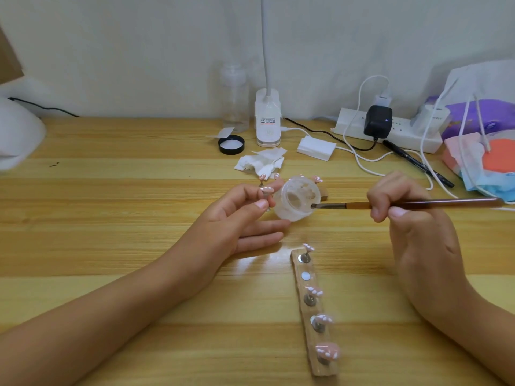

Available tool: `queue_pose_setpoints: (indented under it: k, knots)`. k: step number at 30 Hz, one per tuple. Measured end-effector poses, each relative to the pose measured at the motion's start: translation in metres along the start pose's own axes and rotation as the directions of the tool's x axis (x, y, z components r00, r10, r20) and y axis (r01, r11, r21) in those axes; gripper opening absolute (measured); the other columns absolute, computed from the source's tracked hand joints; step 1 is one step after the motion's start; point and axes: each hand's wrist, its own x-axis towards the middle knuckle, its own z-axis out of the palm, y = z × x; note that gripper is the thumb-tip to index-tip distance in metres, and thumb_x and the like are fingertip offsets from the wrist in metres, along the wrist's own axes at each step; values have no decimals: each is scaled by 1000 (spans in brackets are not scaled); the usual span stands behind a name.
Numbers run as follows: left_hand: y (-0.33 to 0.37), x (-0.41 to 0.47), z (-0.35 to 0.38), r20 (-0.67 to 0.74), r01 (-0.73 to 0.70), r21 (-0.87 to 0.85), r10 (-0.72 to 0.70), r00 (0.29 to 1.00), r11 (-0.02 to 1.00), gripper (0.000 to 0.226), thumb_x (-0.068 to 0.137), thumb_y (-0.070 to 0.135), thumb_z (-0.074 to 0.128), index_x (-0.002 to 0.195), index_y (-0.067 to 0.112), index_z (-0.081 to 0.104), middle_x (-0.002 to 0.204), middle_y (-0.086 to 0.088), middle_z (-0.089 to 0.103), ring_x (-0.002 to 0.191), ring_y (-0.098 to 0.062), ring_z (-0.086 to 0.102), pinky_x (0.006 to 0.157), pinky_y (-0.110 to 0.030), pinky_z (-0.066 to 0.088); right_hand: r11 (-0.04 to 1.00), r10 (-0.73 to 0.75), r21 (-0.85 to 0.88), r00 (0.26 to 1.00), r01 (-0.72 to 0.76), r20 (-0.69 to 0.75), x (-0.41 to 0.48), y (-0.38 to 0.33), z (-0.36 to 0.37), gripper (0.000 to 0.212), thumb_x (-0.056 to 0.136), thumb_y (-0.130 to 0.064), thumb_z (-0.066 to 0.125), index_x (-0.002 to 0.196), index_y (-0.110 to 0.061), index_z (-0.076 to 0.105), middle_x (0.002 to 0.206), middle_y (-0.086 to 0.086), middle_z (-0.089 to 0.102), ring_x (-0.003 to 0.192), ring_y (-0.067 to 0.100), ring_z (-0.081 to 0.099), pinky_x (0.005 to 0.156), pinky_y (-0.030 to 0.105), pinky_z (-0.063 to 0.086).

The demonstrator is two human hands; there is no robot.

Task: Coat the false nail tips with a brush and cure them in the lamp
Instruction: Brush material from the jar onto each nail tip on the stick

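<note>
**Brush meets the jar**

Near the front edge of the light wooden worktop (139,246) we see a narrow wooden strip (306,286) carrying four pink false nail tips (328,351) on metal pegs. Beyond it, our left hand (239,218) pinches another pegged tip (266,190) between thumb and forefinger. Its other fingers lie straight against a tilted translucent plastic jar (292,213) holding pale residue. Our right hand (404,210) pinches a brown-handled brush (434,203), bristles at the jar's rim.

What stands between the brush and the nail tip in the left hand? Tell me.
The translucent jar: it sits between the brush bristles and the nail tip pinched by the left hand, with the bristles at its mouth.
</note>
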Motion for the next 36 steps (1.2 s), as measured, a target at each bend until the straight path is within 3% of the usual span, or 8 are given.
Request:
queue_pose_setpoints:
  k: [6, 10, 16, 20, 27, 29, 33, 36]
  knots:
    - [-1, 1, 0, -3, -4, 14, 4, 1000, 1000, 19, 88, 23, 54, 74, 28, 65, 134, 14, 59, 106, -29, 67, 85, -33, 56, 998, 55, 44, 997, -52, -62, 2, 3, -2, 20, 78, -23, 37, 70, -32, 54, 73, -12, 46, 77, 16, 39, 74, 28, 32]
    - [-2, 1, 0, -2, -3, 12, 3, 1000, 1000, 19, 89, 23, 54, 74, 28, 65, 134, 14, 59, 106, -29, 68, 85, -33, 56, 993, 103, 71, 987, -95, -122, 3, 5, -6, 21, 76, -26, 39, 67, -33, 57, 70, -11, 45, 66, 36, 27, 66, 42, 24]
    - [-4, 2, 0, -26, 2, -8, -2, 1000, 1000, 17, 87, 22, 56, 76, 28, 67, 132, 12, 60, 104, -31, 68, 81, -31, 57, 983, 138, 142, 977, -116, -160, 3, 7, -7, 22, 76, -25, 40, 68, -32, 60, 73, -11, 48, 75, 20, 36, 74, 35, 29]
    - [-5, 2, 0, -33, 13, 19, -12, 999, 1000, 13, 86, 24, 57, 78, 27, 67, 130, 15, 60, 104, -26, 69, 81, -27, 56, 950, 213, 271, 957, -156, -195, 5, 8, -7, 25, 90, -21, 49, 76, -29, 69, 72, -9, 53, 69, 9, 47, 73, 26, 40]
    - [-7, 1, 1, -58, 18, 82, -13, 998, 996, 6, 85, 24, 66, 83, 19, 64, 131, 9, 60, 99, -23, 70, 76, -25, 56, 879, 343, 415, 916, -235, -208, 12, 7, -6, 28, 99, -20, 45, 82, -19, 67, 58, -4, 52, 60, 10, 50, 63, 20, 45]
    - [-6, 1, 2, -70, 21, 91, -15, 997, 996, 6, 84, 24, 61, 83, 19, 65, 131, 6, 59, 95, -21, 71, 73, -24, 56, 855, 377, 450, 904, -258, -199, 12, 8, -7, 26, 98, -22, 46, 82, -19, 67, 58, -3, 52, 59, 11, 50, 62, 21, 45]
    - [-6, 2, 1, -132, 16, 218, 13, 991, 976, 6, 85, 27, 67, 79, 30, 67, 107, 0, 59, 69, -7, 62, 64, -26, 52, 834, 383, 484, 910, -266, -158, 13, 8, -8, 15, 91, -19, 51, 86, -16, 65, 60, -2, 53, 61, 11, 51, 62, 21, 47]
    - [-5, 0, -2, -36, 13, 294, -2, 999, 956, 11, 74, 42, 67, 80, 33, 65, 79, 5, 57, 64, -8, 54, 64, -28, 48, 860, 316, 451, 943, -240, -100, 10, 8, -6, 21, 92, -13, 50, 87, -19, 69, 62, -2, 57, 63, 11, 55, 64, 21, 49]
